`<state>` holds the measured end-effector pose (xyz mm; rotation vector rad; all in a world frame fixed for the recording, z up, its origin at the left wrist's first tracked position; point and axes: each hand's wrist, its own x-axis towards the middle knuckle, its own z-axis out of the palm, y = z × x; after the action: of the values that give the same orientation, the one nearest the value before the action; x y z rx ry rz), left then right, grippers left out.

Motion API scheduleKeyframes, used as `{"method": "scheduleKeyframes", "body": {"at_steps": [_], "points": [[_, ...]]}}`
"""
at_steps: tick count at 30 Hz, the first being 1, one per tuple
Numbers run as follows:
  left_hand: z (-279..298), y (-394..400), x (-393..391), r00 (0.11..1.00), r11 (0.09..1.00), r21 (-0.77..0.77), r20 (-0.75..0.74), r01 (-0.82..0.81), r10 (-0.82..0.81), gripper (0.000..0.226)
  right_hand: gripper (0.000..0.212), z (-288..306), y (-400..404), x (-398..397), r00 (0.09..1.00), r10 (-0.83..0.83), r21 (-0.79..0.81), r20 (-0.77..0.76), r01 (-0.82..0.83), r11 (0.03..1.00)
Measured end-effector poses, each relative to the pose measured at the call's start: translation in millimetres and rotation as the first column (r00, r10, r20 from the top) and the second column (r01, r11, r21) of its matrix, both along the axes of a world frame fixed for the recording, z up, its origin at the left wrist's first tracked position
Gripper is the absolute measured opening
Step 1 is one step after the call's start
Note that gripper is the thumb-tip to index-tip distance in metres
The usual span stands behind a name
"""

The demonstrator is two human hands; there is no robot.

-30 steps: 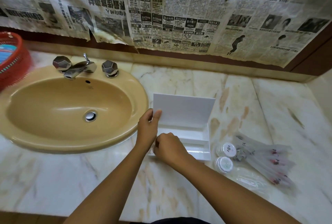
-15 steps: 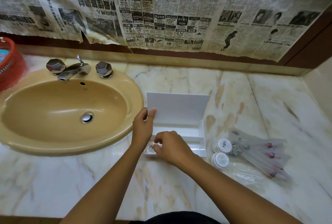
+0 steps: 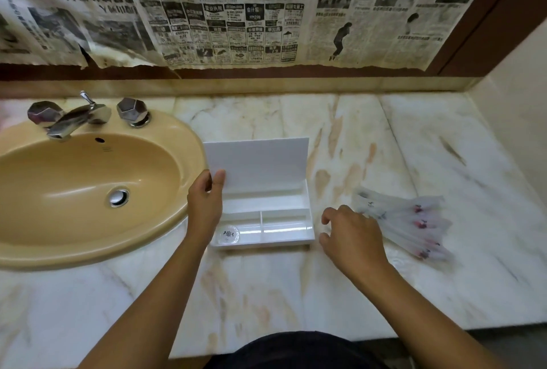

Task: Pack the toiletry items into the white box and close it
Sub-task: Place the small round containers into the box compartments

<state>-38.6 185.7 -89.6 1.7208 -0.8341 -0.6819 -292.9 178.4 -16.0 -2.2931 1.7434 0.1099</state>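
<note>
The white box [image 3: 284,235] stands open on the marble counter, its lid [image 3: 260,164] upright. My left hand [image 3: 205,206] pinches the lid's lower left corner. A small round clear container [image 3: 228,235] lies in the box's front left compartment; the other compartments show nothing. My right hand [image 3: 352,232] hovers just right of the box, fingers loosely curled, with nothing visible between them. It covers the spot where the two round white-capped items lay. Several clear plastic packets [image 3: 411,220] with red marks lie fanned out to the right of that hand.
A tan sink [image 3: 88,191] with a chrome tap [image 3: 74,120] sits directly left of the box. Newspaper [image 3: 236,13] covers the back wall. A side wall [image 3: 527,102] closes the counter on the right. The counter's front edge [image 3: 384,336] is near my body.
My right hand left the box's front left compartment, where the round container now lies, and moved right over the capped items. My left hand kept its hold on the lid.
</note>
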Motion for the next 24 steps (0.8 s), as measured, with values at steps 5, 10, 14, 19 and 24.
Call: {"method": "scheduleKeyframes", "body": {"at_steps": [5, 10, 14, 19, 24], "points": [[0, 1, 0, 0.999, 1.0, -0.01, 0.032, 0.002, -0.002, 0.046, 0.018, -20, 1, -12, 0.998, -0.039, -0.007, -0.058, 0.039, 0.999], [2, 0, -1, 0.999, 1.0, -0.017, 0.048, 0.003, -0.003, 0.045, 0.018, -27, 2, -13, 0.998, -0.029, -0.015, -0.055, 0.029, 0.999], [2, 1, 0, 1.0, 1.0, -0.01, 0.02, 0.002, -0.001, 0.047, 0.018, -25, 1, -13, 1.0, 0.002, 0.015, -0.018, -0.001, 1.0], [1, 1, 2, 1.0, 1.0, -0.01, -0.017, 0.0, 0.0, 0.05, 0.015, -2, 1, -2, 0.998, 0.018, 0.031, 0.058, -0.019, 0.999], [-1, 1, 4, 0.999, 1.0, -0.019, -0.044, -0.004, 0.003, 0.051, 0.013, 26, 4, 44, 0.953, 0.115, 0.06, 0.28, -0.136, 0.989]]}}
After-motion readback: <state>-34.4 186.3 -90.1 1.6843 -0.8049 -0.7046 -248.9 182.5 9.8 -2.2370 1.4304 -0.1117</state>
